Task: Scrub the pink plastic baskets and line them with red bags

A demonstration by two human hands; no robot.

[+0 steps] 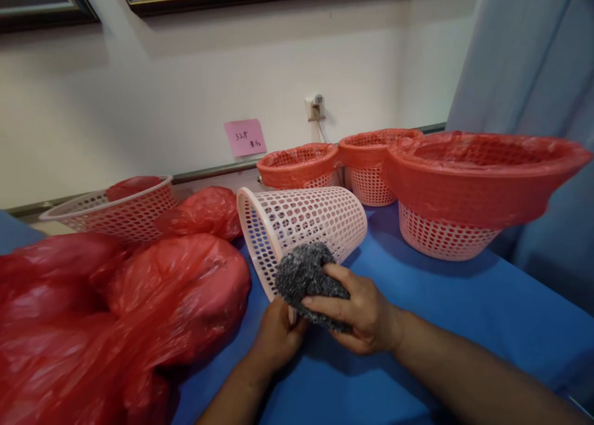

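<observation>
A pale pink perforated basket (306, 224) lies on its side on the blue table (464, 313), its mouth facing left. My left hand (277, 338) grips the lower rim of this basket, fingers closed round it. My right hand (357, 313) presses a grey fuzzy cloth (304, 276) against the basket's outer wall, fingers wrapped over the cloth.
Crumpled red plastic bags (139, 307) pile up at the left. An empty basket (116, 211) holding a red bag sits behind them. Three baskets lined with red bags (464, 184) stand at the back right. A pink note (245, 137) hangs on the wall. A blue curtain hangs at the right.
</observation>
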